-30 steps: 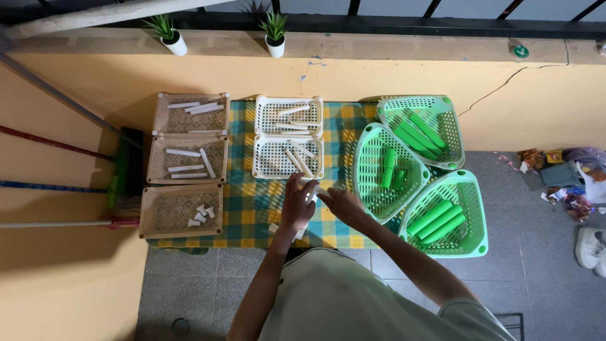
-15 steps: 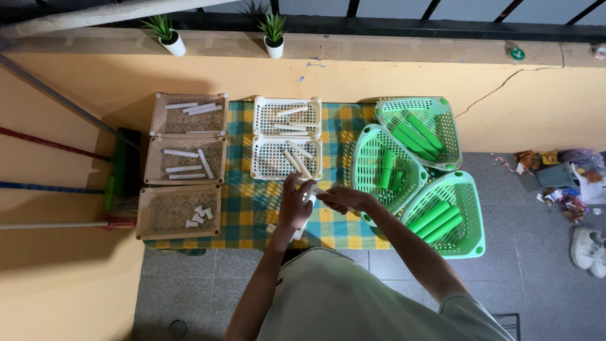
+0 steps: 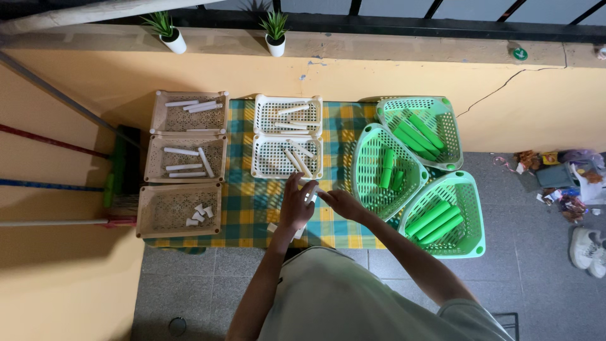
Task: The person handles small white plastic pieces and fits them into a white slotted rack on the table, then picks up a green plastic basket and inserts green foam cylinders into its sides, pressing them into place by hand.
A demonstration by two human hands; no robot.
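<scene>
Both hands meet over the checked cloth [image 3: 252, 208], just in front of the near white basket [image 3: 287, 156]. Left hand [image 3: 295, 203] and right hand [image 3: 341, 203] are curled around one small white piece [image 3: 312, 192] held between their fingertips. The piece is short and pale, mostly hidden by the fingers; can't tell its exact shape. Fingers bent, neither hand flat open.

Surface: low table under a green-yellow-blue checked cloth, pushed against a yellow wall [image 3: 379, 76] with a crack at the right. Grey floor [image 3: 189, 284] below. Left of the table, a broom [image 3: 120, 170] and several long handles lean in from the side. On the ledge above the wall, two small potted plants [image 3: 165, 30]. Right of the table, floor clutter and a pale shoe [image 3: 588, 251].

Counts:
- 3 beige baskets [image 3: 187, 158] in a column left of the white ones; the far two hold white sticks, the nearest holds a few small white caps [image 3: 199, 215].
- 2 white baskets, one behind the other, both with white sticks.
- 3 green baskets [image 3: 385, 170] to the right, each holding green tubes [image 3: 434, 221]; the nearest shows three, the middle one roughly three, the far one several, overlapping.
- A few more small white bits lie on the cloth by the left wrist, partly hidden.
</scene>
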